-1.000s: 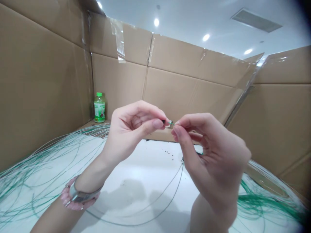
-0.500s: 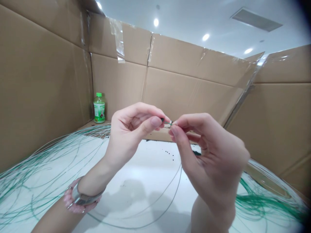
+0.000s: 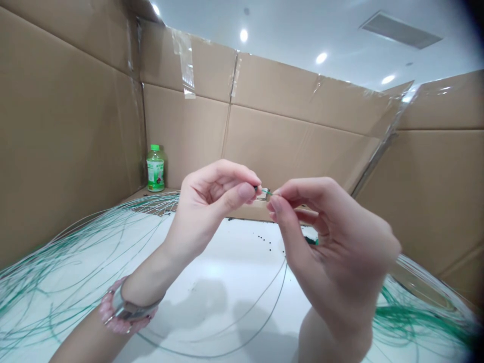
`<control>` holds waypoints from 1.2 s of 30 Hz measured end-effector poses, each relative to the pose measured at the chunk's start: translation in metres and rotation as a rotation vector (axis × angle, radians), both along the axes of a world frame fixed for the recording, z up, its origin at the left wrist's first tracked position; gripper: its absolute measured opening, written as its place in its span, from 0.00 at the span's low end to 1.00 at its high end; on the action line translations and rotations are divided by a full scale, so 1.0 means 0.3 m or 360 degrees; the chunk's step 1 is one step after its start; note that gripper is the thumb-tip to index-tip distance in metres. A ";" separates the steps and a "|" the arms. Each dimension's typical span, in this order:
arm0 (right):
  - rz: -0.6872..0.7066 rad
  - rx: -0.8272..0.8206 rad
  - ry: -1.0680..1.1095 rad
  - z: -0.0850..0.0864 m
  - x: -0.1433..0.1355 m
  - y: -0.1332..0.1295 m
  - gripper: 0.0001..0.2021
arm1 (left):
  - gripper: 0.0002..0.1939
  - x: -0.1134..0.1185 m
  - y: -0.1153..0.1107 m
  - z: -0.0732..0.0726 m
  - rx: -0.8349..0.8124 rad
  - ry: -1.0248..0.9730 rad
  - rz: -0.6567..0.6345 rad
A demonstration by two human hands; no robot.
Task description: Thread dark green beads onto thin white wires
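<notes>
My left hand (image 3: pixel 206 206) is closed in a pinch, thumb against index finger, on a small black piece (image 3: pixel 256 188) that shows at the fingertips. A short stretch of thin green wire (image 3: pixel 267 192) runs from there to my right hand (image 3: pixel 336 247), whose thumb and index finger pinch it. Both hands are held up above the white table (image 3: pixel 212 262), a small gap between their fingertips. Whether the wire passes through the black piece is too small to tell. A thin wire (image 3: pixel 280 287) curves over the table below the hands.
Many loose green and white wires (image 3: pixel 75 257) spread over the left side, and a green bundle (image 3: pixel 412 315) lies at the right. Tiny black pieces (image 3: pixel 269 249) dot the table. A green-capped bottle (image 3: pixel 155 169) stands in the far left corner. Cardboard walls (image 3: pixel 287 116) enclose the table.
My right hand has moved slightly right, away from the left fingertips, so more green wire shows between them. My left hand has shifted a little right, still pinching the black piece.
</notes>
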State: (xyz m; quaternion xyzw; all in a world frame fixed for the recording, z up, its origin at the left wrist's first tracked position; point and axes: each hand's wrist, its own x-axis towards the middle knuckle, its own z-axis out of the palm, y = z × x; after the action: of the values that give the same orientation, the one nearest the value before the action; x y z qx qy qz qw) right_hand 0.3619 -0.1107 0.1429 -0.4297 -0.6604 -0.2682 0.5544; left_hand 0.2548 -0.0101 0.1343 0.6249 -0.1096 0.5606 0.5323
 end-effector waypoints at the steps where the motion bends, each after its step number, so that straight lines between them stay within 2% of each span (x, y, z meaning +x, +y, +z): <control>1: 0.0014 -0.0006 0.0000 0.000 0.000 0.000 0.08 | 0.01 -0.001 0.001 0.000 0.0010 0.0001 0.0005; 5: 0.0067 0.0019 -0.0013 0.000 -0.002 0.002 0.08 | 0.02 -0.001 0.001 -0.001 0.0037 0.0008 0.0009; 17: -0.0001 0.0020 -0.0008 0.001 -0.002 0.003 0.08 | 0.03 0.001 0.001 0.000 0.0058 0.0017 0.0038; 20: -0.0050 0.0011 -0.0032 0.002 0.003 -0.001 0.08 | 0.03 -0.001 -0.003 0.003 0.0108 0.0022 0.0129; 23: -0.0070 0.0012 -0.0058 0.006 0.008 -0.002 0.08 | 0.05 -0.005 -0.010 0.006 0.0225 0.0024 0.0370; 25: -0.0039 0.0002 -0.0074 0.009 0.013 0.001 0.07 | 0.05 -0.006 -0.016 0.008 0.0283 0.0026 0.0505; 27: 0.0015 -0.0039 -0.0083 0.010 0.017 0.007 0.06 | 0.05 -0.006 -0.018 0.009 0.0289 0.0018 0.0552; 31: 0.0133 -0.0096 -0.0055 0.011 0.023 0.022 0.06 | 0.02 0.000 -0.012 0.006 0.0255 0.0003 0.0548; 36: 0.0265 -0.0007 0.0037 0.016 0.018 0.028 0.09 | 0.01 0.007 -0.001 -0.005 0.0151 -0.0029 0.0480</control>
State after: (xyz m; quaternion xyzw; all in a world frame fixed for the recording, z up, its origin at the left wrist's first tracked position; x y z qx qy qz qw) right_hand 0.3673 -0.1023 0.1478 -0.3774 -0.6880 -0.2147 0.5815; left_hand 0.2569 -0.0103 0.1327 0.6536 -0.0456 0.6339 0.4109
